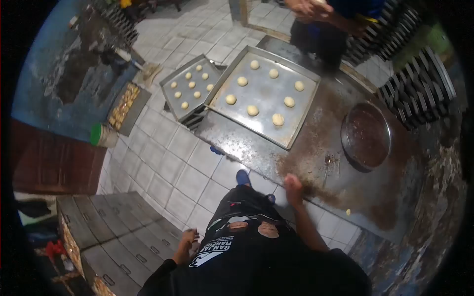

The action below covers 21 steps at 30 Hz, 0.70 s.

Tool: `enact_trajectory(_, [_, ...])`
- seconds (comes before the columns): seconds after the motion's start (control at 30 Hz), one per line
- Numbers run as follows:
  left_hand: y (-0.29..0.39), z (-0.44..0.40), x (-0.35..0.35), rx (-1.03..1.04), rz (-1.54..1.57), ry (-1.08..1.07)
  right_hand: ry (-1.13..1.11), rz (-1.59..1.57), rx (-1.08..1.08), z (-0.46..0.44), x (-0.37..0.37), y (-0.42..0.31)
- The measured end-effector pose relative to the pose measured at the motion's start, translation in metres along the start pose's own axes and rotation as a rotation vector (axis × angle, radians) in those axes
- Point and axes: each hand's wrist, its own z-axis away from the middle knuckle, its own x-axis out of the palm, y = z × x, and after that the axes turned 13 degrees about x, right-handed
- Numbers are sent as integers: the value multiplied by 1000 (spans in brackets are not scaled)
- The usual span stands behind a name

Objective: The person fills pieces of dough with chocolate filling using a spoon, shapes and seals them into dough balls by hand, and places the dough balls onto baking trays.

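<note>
My left hand point(187, 240) hangs low beside my body, its fingers loosely apart with nothing visible in them. My right hand point(293, 189) is by the near edge of the metal worktable point(232, 139); blur hides how its fingers are held. Beyond it on the table lies a large square baking tray point(266, 93) with several round pale dough balls point(253, 110) spaced out on it. To the right stands a round metal basin point(366, 135) with brown contents or a stained inside. A thin metal tool point(327, 165) lies between tray and basin, and a small yellow dough bit point(348, 212) near the edge.
Left of the table, a second tray point(190, 101) bears several dough balls. Stacked dark trays point(417, 91) stand at the right. Another person's hands point(308, 10) show across the table. Grey metal tins point(118, 232) are stacked lower left; a green-lidded jar point(102, 135) stands by the wall.
</note>
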Motion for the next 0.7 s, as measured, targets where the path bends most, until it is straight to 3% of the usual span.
enact_trajectory(0.03, [22,14,15,57,-587,154,-9,80,-50,9,5,34])
enact_trajectory(0.1, [33,-20,-16,-266,-380,212,-233,-160,241,53,-3,19])
enact_trajectory(0.13, [62,-36,-1,-241,-371,343,-201,-168,228,64,-8,16])
enact_trajectory(0.17, [82,-59,-8,-124,-283,264,-246,-80,188,73,-11,17])
enact_trajectory(0.23, [141,-96,32,148,-434,280,-272,4,138,84,-10,8])
enact_trajectory(0.3, [203,-145,57,308,-467,124,-252,112,110,86,-8,-2])
enact_trajectory(0.33, [234,-159,72,415,-499,66,-100,233,-243,77,4,15])
enact_trajectory(0.37, [266,-164,91,519,-532,6,-80,221,-246,66,13,17])
enact_trajectory(0.43, [322,-150,119,669,-493,-96,-89,234,85,62,45,14])
enact_trajectory(0.53, [353,-147,91,717,-524,-239,-36,154,264,49,113,29])
enact_trajectory(0.57, [350,-150,70,698,-517,-248,-87,216,255,56,122,-2])
enact_trajectory(0.7, [334,-163,-29,481,-562,-86,-178,232,270,72,163,-60])
